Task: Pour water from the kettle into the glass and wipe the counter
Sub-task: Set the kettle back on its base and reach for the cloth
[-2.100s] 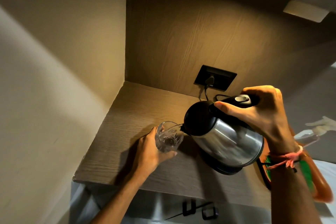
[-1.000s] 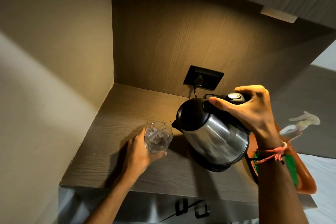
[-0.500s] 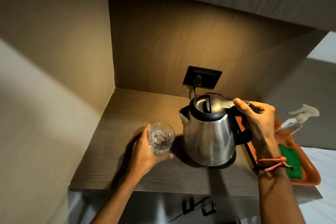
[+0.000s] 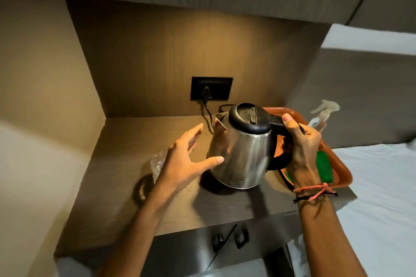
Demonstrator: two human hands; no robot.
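Apparently pour done: kettle (image 4: pixel 242 148) upright on table (image 4: pixel 126 186), right grip (image 4: pixel 300 144) closed round handle. Glass (image 4: pixel 157 163) beside, behind left grip (image 4: pixel 184 161), spread, empty. Wiping left; green cloth (image 4: pixel 324 166) in tray (image 4: pixel 337 164).

dim, warm overhead glow, wide-angle distortion

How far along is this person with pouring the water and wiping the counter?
The pouring looks finished: the kettle stands upright on the counter, and the glass sits beside it, largely hidden by the open left hand. The right hand grips the kettle's handle. Wiping is left: the green cloth lies untouched in the orange tray.
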